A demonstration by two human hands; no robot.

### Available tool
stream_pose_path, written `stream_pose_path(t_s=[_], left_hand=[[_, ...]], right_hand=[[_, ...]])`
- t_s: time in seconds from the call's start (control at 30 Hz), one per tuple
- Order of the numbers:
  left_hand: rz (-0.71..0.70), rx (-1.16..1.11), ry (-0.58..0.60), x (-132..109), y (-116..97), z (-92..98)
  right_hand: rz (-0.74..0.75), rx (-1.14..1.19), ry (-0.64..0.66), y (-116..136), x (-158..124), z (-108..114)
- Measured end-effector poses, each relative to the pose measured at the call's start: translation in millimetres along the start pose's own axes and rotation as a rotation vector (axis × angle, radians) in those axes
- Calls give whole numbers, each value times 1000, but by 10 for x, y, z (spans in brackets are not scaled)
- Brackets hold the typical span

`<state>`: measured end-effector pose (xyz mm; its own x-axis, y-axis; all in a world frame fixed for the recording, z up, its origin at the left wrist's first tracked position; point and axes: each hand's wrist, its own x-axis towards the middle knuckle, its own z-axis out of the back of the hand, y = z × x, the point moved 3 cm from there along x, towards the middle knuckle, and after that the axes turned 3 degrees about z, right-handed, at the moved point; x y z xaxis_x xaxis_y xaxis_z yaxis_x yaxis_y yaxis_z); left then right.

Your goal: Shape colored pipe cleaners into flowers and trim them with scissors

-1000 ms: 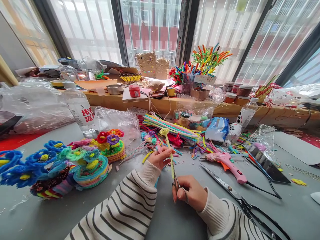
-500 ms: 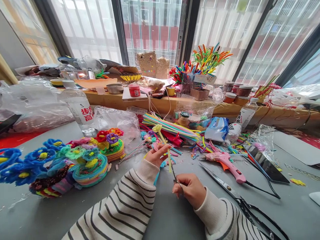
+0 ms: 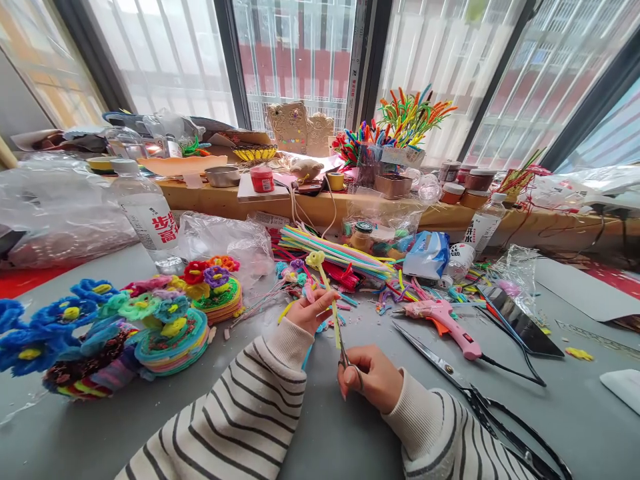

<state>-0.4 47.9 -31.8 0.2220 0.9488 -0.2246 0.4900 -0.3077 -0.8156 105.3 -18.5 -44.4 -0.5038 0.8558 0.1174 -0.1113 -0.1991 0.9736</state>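
From the left hand (image 3: 306, 315) sticks one yellow flower (image 3: 315, 259).

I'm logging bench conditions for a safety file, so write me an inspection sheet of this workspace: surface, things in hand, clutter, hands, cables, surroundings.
Surface: grey table, small scraps scattered on it.
Things in hand: yellow flower stem; small scissors at its lower end, contact unclear.
Clutter: bundle of colourful strips, plastic bag, water bottle, large scissors, pink glue gun.
Hands: left hand grips the stem; right hand grips the small scissors.
Cables: black cord runs from the glue gun across the table.
Surroundings: crowded wooden ledge, windows behind it.
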Motion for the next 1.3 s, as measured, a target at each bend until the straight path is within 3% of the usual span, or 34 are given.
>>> stream_pose_path(t_s=[0.27, 0.5, 0.7, 0.9, 1.1, 1.3], left_hand=[[-8, -62, -27, 17, -11, 21], [27, -85, -11, 12, -20, 18], [44, -30, 25, -38, -19, -3], [75, 86, 125, -64, 65, -53], [23, -48, -69, -15, -2, 31], [56, -123, -67, 14, -29, 68]], right_hand=[[-101, 20, -145, -42, 13, 20], [-63, -25, -221, -31, 17, 85], [-56, 34, -390, -57, 12, 217], [-104, 100, -303, -26, 30, 166], [-103, 71, -259, -10, 29, 144], [21, -1, -94, -21, 13, 57]])
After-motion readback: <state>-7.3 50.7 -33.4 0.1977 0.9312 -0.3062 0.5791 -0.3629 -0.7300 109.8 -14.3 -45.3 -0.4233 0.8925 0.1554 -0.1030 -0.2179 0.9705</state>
